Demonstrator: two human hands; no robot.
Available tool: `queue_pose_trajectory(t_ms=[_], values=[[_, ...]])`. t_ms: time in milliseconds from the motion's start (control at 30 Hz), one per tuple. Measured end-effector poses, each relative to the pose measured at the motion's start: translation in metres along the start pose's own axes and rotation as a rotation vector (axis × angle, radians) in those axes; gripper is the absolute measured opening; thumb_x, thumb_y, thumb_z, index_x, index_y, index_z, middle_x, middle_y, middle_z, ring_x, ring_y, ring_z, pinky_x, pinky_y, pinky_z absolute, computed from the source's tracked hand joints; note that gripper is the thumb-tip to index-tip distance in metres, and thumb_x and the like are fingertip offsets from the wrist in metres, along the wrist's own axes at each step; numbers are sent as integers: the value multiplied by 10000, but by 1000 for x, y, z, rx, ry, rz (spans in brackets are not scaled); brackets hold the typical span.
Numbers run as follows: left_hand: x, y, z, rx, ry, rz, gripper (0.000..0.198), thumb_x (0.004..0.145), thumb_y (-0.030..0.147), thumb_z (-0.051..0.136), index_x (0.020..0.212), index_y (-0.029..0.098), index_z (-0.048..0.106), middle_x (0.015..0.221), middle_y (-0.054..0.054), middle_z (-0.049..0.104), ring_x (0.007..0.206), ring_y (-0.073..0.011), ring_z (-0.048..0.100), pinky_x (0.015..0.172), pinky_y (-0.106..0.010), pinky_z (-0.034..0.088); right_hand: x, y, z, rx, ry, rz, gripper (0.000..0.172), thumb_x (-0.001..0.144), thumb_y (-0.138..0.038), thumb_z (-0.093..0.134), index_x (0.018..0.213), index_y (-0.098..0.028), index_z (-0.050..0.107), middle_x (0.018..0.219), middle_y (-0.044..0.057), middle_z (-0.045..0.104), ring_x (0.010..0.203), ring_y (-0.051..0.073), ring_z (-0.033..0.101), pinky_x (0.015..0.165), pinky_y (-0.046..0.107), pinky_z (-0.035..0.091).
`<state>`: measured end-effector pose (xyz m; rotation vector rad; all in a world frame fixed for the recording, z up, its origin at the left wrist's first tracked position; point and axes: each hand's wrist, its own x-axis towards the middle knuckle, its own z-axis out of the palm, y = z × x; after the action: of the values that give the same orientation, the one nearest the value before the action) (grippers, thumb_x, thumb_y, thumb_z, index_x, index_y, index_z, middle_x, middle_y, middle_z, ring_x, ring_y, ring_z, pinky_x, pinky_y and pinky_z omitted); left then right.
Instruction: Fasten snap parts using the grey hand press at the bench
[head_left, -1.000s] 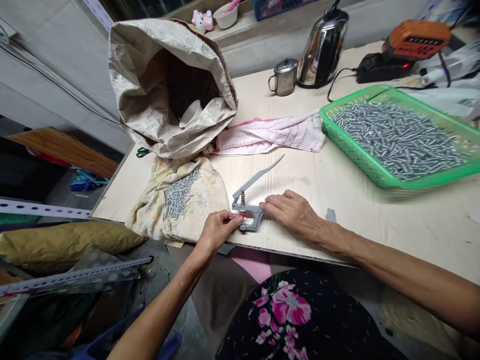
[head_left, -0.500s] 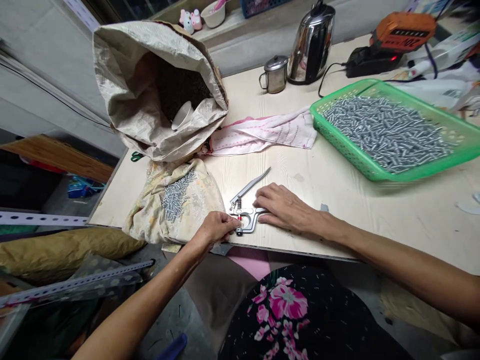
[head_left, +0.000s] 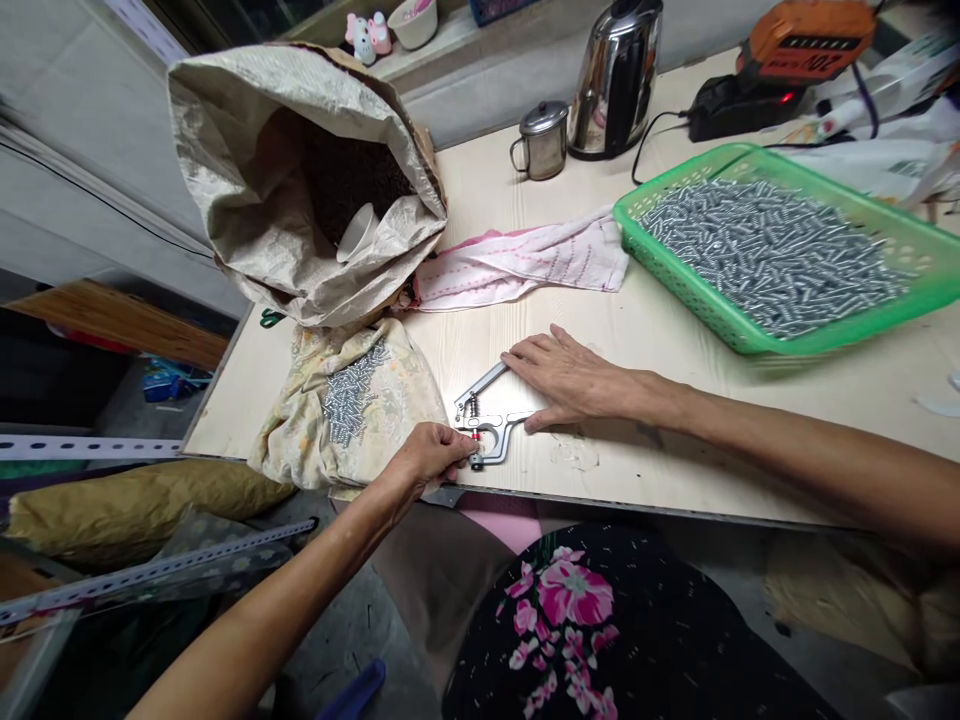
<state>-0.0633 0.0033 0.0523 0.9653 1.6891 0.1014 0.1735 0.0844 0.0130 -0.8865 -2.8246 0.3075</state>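
Observation:
A pair of silver snap-fastener pliers (head_left: 496,422) lies near the table's front edge, its handles spread apart, with a spring and a red part at the jaw. My left hand (head_left: 431,457) pinches at the jaw's lower end; what is between thumb and finger is too small to make out. My right hand (head_left: 566,378) spans the handles, fingers over the upper one and thumb against the lower one. Left of my left hand, a heap of small silver metal pieces (head_left: 349,398) lies on a patterned cloth (head_left: 409,385).
A green basket (head_left: 694,305) of similar metal pieces stands at the right. Behind lie a pink-and-white towel (head_left: 525,262) and a large open sack (head_left: 247,220) holding a white cup (head_left: 358,234). A lidded mug (head_left: 545,145) and a kettle (head_left: 616,85) stand at the back.
My right hand has moved up and over the pliers' upper handle, its fingers and thumb spread wider. My left hand stays at the jaw. The view has shifted slightly.

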Motion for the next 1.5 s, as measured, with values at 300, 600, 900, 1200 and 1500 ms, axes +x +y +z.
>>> queue_pose_trajectory(t_ms=[300, 600, 900, 1200, 1500], values=[[-12, 1, -1, 420, 359, 297, 431, 894, 467, 537, 608, 155, 614, 548, -13, 540, 548, -131, 497, 547, -253, 374, -7, -11, -4, -13, 18, 30, 490, 819, -534, 711, 1099, -157, 570, 1077, 125, 588, 962, 289, 487, 905, 462, 374], [17, 26, 27, 928, 307, 921, 632, 821, 316, 718, 1367, 132, 460, 1407, -164, 500, 1259, -298, 462, 1056, -447, 421, -12, -17, -6, 27, 8, 98, 655, 707, -514, 809, 1165, -127, 544, 1077, 136, 583, 939, 277, 507, 798, 386, 427], [20, 50, 35, 1019, 317, 781, 262, 890, 303, 635, 1099, 146, 617, 1063, -96, 604, 1024, -262, 531, 873, -396, 487, -6, -21, -17, 3, -63, 150, 143, 866, -275, 697, 918, -157, 636, 917, 101, 638, 875, 240, 552, 715, 345, 426], [25, 46, 37, 959, 383, 764, 197, 905, 310, 631, 1028, 158, 654, 1008, -82, 639, 998, -255, 555, 839, -376, 499, -5, -16, -10, 33, -60, 144, 170, 936, -305, 608, 921, -144, 661, 907, 100, 635, 859, 221, 541, 761, 331, 413], [4, -11, 103, 827, 594, 1056, 527, 947, 337, 559, 1409, 114, 436, 1474, -176, 483, 1420, -339, 373, 1139, -509, 374, 10, 34, -12, 35, -34, 102, 188, 945, -299, 579, 1030, -162, 675, 1000, 103, 632, 937, 235, 529, 766, 327, 344]])
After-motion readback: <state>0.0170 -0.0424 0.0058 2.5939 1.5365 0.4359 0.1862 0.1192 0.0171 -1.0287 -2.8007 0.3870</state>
